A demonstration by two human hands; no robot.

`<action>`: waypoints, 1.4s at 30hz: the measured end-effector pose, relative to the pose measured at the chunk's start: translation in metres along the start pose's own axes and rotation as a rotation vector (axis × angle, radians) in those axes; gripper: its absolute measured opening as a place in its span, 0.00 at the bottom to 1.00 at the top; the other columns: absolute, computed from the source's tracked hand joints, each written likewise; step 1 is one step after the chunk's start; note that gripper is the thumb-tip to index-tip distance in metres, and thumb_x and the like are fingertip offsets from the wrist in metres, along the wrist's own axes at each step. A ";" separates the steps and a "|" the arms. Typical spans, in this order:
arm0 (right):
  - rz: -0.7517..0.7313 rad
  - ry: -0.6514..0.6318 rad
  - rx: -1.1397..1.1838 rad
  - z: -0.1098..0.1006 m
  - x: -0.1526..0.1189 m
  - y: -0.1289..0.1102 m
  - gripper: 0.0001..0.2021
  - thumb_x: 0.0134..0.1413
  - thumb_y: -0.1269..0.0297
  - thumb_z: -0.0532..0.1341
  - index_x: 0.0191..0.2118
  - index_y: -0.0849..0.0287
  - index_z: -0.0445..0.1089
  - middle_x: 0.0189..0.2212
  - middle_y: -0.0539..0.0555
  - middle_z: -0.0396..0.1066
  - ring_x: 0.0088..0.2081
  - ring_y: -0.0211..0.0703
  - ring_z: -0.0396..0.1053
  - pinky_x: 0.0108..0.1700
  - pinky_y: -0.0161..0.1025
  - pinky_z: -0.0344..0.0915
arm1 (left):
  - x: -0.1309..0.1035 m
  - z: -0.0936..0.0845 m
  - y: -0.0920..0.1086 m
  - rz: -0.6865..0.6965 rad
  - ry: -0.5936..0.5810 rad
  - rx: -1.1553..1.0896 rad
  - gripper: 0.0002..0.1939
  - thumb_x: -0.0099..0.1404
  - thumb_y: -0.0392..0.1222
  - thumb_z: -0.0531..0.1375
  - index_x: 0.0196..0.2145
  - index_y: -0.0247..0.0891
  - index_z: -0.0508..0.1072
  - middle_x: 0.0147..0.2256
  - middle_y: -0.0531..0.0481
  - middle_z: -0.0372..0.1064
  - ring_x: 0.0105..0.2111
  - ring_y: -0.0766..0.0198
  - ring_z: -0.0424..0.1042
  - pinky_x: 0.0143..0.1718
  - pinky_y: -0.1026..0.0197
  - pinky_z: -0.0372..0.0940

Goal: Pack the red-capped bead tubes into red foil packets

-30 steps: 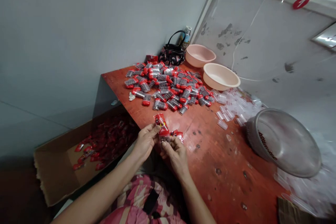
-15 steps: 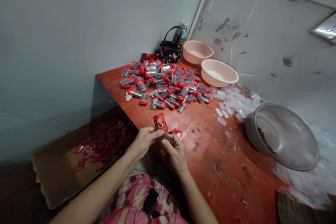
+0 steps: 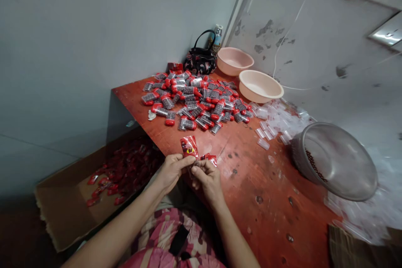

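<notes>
Over the table's near edge, my left hand (image 3: 171, 172) pinches a small red printed packet (image 3: 189, 145) between thumb and fingers. The packet points up and away from me. My right hand (image 3: 207, 181) closes its thumb and fingers at the packet's lower end, where a small dark brown part shows between the two hands. The fingers hide most of that part. Just beyond my right fingers lies another red packet (image 3: 212, 160) on the table. Farther back is a large heap of clear tubes with red caps (image 3: 201, 100), filled with dark beads.
On the red table (image 3: 251, 167) are a peach basin (image 3: 260, 90), a pink basin (image 3: 234, 65), a black handbag (image 3: 201, 60) and loose clear tubes (image 3: 276, 119). A tilted grey tub (image 3: 341, 163) holds brown beads. Below left stands a cardboard box (image 3: 63, 209) with many red packets.
The packet has tilted slightly in my left hand. Both hands stay close together at its lower end. The whole view has shifted a little.
</notes>
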State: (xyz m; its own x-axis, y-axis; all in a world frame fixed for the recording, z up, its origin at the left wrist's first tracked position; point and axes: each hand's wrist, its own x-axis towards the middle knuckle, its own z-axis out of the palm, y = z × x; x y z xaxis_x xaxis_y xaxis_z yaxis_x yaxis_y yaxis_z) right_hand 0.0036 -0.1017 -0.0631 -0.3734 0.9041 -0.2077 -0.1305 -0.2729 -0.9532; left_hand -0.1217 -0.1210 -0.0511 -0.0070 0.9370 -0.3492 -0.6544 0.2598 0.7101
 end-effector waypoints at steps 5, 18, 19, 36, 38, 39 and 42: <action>0.025 -0.025 0.178 0.005 -0.002 0.007 0.08 0.46 0.63 0.63 0.30 0.61 0.65 0.17 0.45 0.67 0.13 0.29 0.61 0.14 0.25 0.57 | -0.008 -0.004 0.000 -0.038 -0.144 0.017 0.10 0.54 0.40 0.61 0.25 0.28 0.73 0.19 0.45 0.69 0.17 0.62 0.67 0.21 0.58 0.64; 0.012 -0.015 0.199 0.017 0.003 0.010 0.11 0.44 0.66 0.65 0.31 0.59 0.61 0.18 0.44 0.68 0.17 0.34 0.67 0.18 0.28 0.64 | -0.022 -0.012 -0.008 0.028 0.047 -0.124 0.07 0.53 0.36 0.63 0.26 0.27 0.74 0.24 0.45 0.71 0.24 0.66 0.69 0.27 0.63 0.66; 0.011 -0.014 0.186 0.018 0.004 0.009 0.11 0.43 0.66 0.65 0.31 0.59 0.62 0.18 0.45 0.69 0.17 0.33 0.67 0.18 0.28 0.64 | -0.024 -0.017 -0.006 0.057 0.090 -0.153 0.07 0.53 0.37 0.63 0.28 0.27 0.74 0.28 0.43 0.72 0.27 0.63 0.71 0.30 0.61 0.67; -0.043 0.275 -0.110 -0.079 -0.010 -0.012 0.11 0.48 0.57 0.61 0.33 0.60 0.63 0.21 0.48 0.69 0.18 0.33 0.65 0.19 0.28 0.61 | 0.028 0.016 -0.048 0.784 -0.015 1.620 0.17 0.58 0.42 0.58 0.46 0.39 0.70 0.53 0.41 0.61 0.56 0.48 0.53 0.56 0.41 0.46; -0.045 0.279 -0.164 -0.082 -0.010 -0.012 0.11 0.49 0.57 0.60 0.33 0.59 0.64 0.21 0.48 0.68 0.19 0.34 0.65 0.20 0.29 0.61 | 0.034 0.015 -0.053 0.806 -0.007 1.597 0.13 0.58 0.40 0.58 0.42 0.42 0.72 0.53 0.43 0.62 0.56 0.48 0.55 0.55 0.40 0.45; -0.053 0.287 -0.203 -0.083 -0.009 -0.012 0.10 0.49 0.57 0.59 0.33 0.59 0.64 0.22 0.48 0.68 0.20 0.34 0.65 0.21 0.30 0.61 | 0.035 0.014 -0.054 0.817 -0.005 1.536 0.12 0.58 0.39 0.58 0.41 0.44 0.73 0.52 0.44 0.63 0.55 0.49 0.55 0.56 0.40 0.44; -0.115 0.328 -0.368 -0.087 -0.004 -0.011 0.10 0.49 0.58 0.60 0.34 0.59 0.66 0.27 0.50 0.69 0.27 0.38 0.67 0.30 0.35 0.65 | 0.033 0.012 -0.053 0.780 -0.008 1.275 0.11 0.57 0.37 0.59 0.38 0.48 0.74 0.50 0.46 0.65 0.56 0.50 0.55 0.57 0.41 0.38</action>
State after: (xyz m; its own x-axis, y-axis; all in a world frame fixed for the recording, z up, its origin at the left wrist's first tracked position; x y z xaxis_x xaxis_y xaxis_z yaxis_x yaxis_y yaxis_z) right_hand 0.0861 -0.0739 -0.0709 -0.0593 0.9934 -0.0984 0.2006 -0.0848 -0.9760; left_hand -0.0782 -0.1013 -0.0929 -0.0280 0.9327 0.3595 0.5953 -0.2734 0.7556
